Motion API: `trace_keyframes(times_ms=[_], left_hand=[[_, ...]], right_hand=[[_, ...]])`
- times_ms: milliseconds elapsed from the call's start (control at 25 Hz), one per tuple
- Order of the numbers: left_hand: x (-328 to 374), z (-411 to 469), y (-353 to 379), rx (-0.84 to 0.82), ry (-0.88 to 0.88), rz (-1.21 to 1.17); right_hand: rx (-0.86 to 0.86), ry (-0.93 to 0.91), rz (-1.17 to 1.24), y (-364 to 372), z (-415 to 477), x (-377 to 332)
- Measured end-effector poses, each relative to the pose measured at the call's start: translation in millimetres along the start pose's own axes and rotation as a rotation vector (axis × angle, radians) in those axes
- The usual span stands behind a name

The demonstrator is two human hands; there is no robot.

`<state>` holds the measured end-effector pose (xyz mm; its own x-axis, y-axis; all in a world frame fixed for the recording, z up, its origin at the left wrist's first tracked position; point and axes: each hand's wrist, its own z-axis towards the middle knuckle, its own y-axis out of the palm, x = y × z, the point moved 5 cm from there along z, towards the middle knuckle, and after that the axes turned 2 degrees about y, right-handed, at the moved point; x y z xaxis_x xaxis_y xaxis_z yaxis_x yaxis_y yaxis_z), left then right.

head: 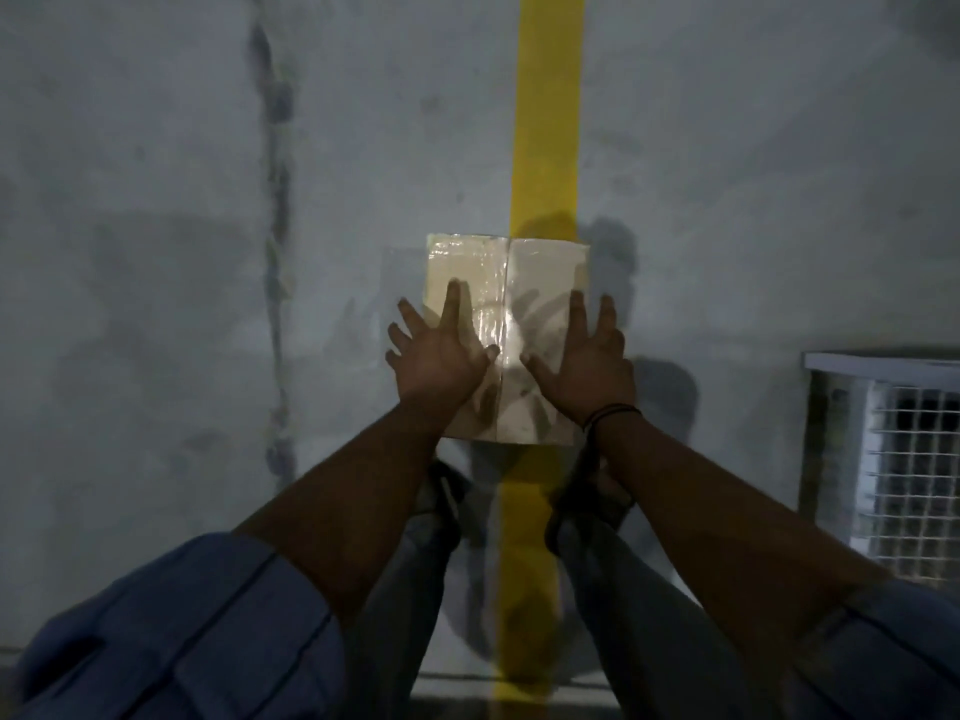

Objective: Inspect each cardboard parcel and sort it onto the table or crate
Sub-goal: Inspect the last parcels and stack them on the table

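Head | left hand (441, 361), right hand (582, 366) over parcel (540, 272) | crate (883, 459) right edge

— What is seen underfoot?
— A grey floor (156, 200) is seen, crossed by a yellow stripe (548, 122) that is run straight up the view.
— Is anything else marked on it?
— A dark seam (278, 226) is traced at the left. Everything is dimly lit.

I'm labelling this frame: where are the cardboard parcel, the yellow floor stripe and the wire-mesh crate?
cardboard parcel (543, 267): head view, bare far right part of its top face.
yellow floor stripe (549, 122): head view, the stretch beyond the parcel.
wire-mesh crate (904, 475): head view, its mesh wall.
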<state>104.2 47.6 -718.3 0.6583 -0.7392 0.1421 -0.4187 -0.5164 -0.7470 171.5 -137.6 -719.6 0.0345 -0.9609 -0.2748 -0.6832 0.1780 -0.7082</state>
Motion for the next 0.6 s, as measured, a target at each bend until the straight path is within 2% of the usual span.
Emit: trace_keyframes(times_ms=[160, 320, 440, 600], left_hand=[[-12.3, 54.3, 46.4, -0.020, 0.017, -0.113], [-20.2, 57.9, 56.4, 0.025, 0.092, -0.229], [-10.6, 34.8, 31.5, 0.036, 0.105, -0.199], [25.1, -17.2, -62.4, 0.076, 0.148, -0.188]], right_hand=[[0.010, 0.042, 0.101, 48.8, 46.5, 7.2], [0.050, 0.047, 0.152, 66.2, 55.6, 7.2], [0.061, 0.077, 0.205, 45.0, 32.7, 2.7], [0.178, 0.081, 0.239, -47.4, -28.1, -22.0]])
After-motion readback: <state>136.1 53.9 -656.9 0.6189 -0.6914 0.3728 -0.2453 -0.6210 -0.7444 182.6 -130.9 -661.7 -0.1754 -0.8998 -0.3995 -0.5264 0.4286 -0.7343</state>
